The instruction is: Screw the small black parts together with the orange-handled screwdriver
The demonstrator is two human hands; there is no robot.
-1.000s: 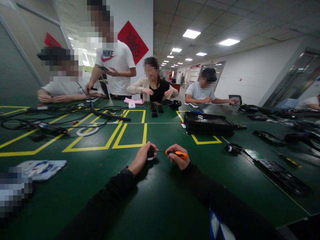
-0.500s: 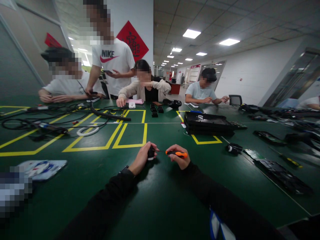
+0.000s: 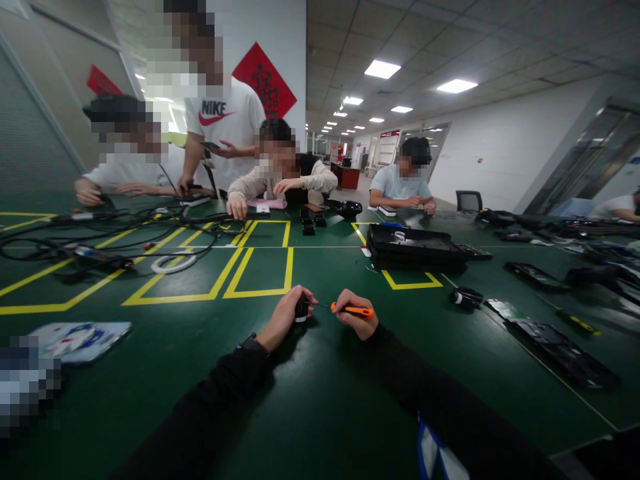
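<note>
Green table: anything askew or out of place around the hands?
Nothing by the hands: left hand grips a small black part, right hand an orange screwdriver. Far left, black cables sprawl tangled over the yellow floor-tape boxes.

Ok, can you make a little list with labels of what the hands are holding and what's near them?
left hand: grips a small black part on the green table
right hand: holds an orange screwdriver, tip at the part
behind: black tray, yellow floor-tape boxes
left side: tangled cables, white ring
people: four co-workers across the table
</note>
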